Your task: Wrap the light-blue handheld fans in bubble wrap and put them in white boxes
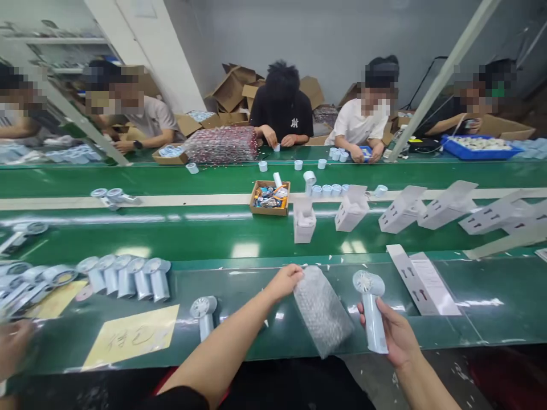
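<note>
My left hand (285,281) pinches the top edge of a clear bubble-wrap bag (321,310), which hangs over the near edge of the green bench. My right hand (395,333) grips the handle of a small white handheld fan (371,310), held upright just right of the bag. Another white fan (204,313) lies on the bench to the left of my left arm. A row of several similar fans (128,276) lies further left.
A flat white carton blank (421,279) lies at the right. The conveyor (213,233) carries folded white boxes (350,210) and a small cardboard tray (270,198). A yellow paper note (132,336) lies near left. Several people sit across the belt. Another person's hand (12,344) shows at far left.
</note>
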Available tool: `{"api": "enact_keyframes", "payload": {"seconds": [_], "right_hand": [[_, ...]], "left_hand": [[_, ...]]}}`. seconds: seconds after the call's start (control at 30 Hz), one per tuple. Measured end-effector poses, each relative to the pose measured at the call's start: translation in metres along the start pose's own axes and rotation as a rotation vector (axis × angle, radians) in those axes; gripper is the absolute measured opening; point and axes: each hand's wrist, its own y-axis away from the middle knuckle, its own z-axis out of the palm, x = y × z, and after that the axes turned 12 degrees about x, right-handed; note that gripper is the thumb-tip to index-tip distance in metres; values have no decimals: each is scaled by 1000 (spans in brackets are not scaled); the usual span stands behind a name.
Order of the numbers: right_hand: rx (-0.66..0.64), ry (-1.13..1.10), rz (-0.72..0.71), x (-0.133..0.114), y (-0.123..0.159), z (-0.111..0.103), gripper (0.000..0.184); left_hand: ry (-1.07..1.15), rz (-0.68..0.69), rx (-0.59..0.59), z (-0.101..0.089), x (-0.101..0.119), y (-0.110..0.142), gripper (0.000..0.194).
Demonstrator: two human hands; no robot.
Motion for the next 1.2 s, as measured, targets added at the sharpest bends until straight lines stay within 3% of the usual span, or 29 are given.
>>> {"api": "enact_keyframes", "payload": {"seconds": [0.1, 0.17, 0.23, 0.33, 0.43, 0.57, 0.7, 0.77, 0.87, 0.97, 1.07, 1.2], "right_hand": [[6, -40, -8, -20, -8, -22, 38], [25, -67, -9, -30, -14, -37, 38], [51, -77, -6, -40, -22, -51, 40], [63, -44, 16, -55, -35, -66, 45], [-4, 57, 54, -67, -44, -75, 48], [-239, 281, 199, -67, -49, -67, 55], [-516, 438, 341, -54, -52, -32, 76], [-511, 474, 320, -50, -53, -18, 70], [-396, 524, 265, -47, -53, -10, 54], [-311, 539, 230, -44, -47, -10, 44], [-287, 526, 128, -39, -32, -4, 42], [-236, 505, 17, -31, -11, 8, 70]], "left_hand": [[-122, 54, 133, 22, 15, -27, 9], [-180, 107, 200, 46, 19, -21, 12], [-275, 178, 129, 79, 16, -1, 12], [-468, 199, -129, 129, 0, 33, 18], [-502, 119, -189, 153, -12, 42, 7], [-391, 33, -107, 147, -3, 30, 20], [-173, 2, -79, 132, 21, 32, 26], [17, -41, -4, 124, 29, 38, 25], [209, -56, 146, 111, 38, 47, 24], [174, 76, 274, 104, 49, 51, 23], [79, 302, 384, 98, 60, 53, 21], [-117, 731, 341, 83, 65, 63, 22]]}}
